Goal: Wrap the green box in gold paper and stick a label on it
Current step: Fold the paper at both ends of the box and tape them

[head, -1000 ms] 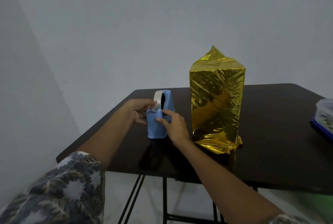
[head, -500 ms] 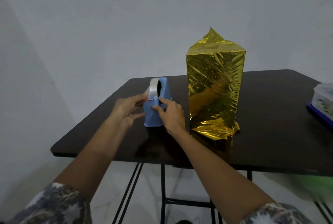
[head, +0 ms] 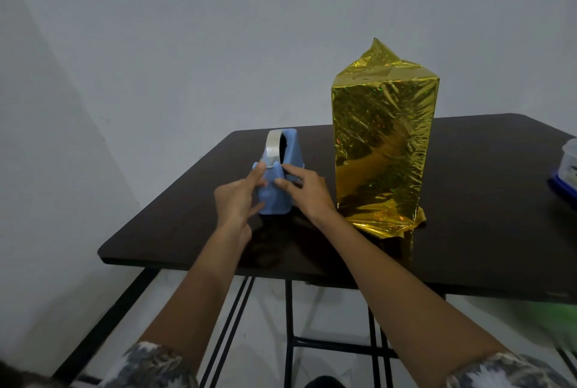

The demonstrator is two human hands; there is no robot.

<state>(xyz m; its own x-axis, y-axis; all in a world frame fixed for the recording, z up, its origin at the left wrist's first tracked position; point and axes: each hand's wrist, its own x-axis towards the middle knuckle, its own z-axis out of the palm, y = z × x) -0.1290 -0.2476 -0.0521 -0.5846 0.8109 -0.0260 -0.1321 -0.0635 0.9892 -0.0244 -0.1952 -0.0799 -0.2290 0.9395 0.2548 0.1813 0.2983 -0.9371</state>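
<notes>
Both hands at blue plastic tape dispenser (head: 278, 187); tall gold-foil-wrapped box (head: 384, 150) upright on dark table (head: 487, 187), just right of it.
Right hand (head: 307, 192) pinches dispenser body between thumb and forefinger. Left hand (head: 235, 201): fingers nearly straight, forefinger tip touching clear tape (head: 272, 145) end at cutter, nothing gripped.

Dispenser: blue plastic tape dispenser (head: 278, 183) with a clear roll, upright on the dark tabletop (head: 487, 200).
Left hand: left hand (head: 234, 201), fairly straight fingertips touching the dispenser's front by the tape end.
Right hand: right hand (head: 309, 192), thumb and forefinger gripping the dispenser.
Box: tall gold-foil-wrapped box (head: 384, 150), upright just right of the right hand, top peaked.
</notes>
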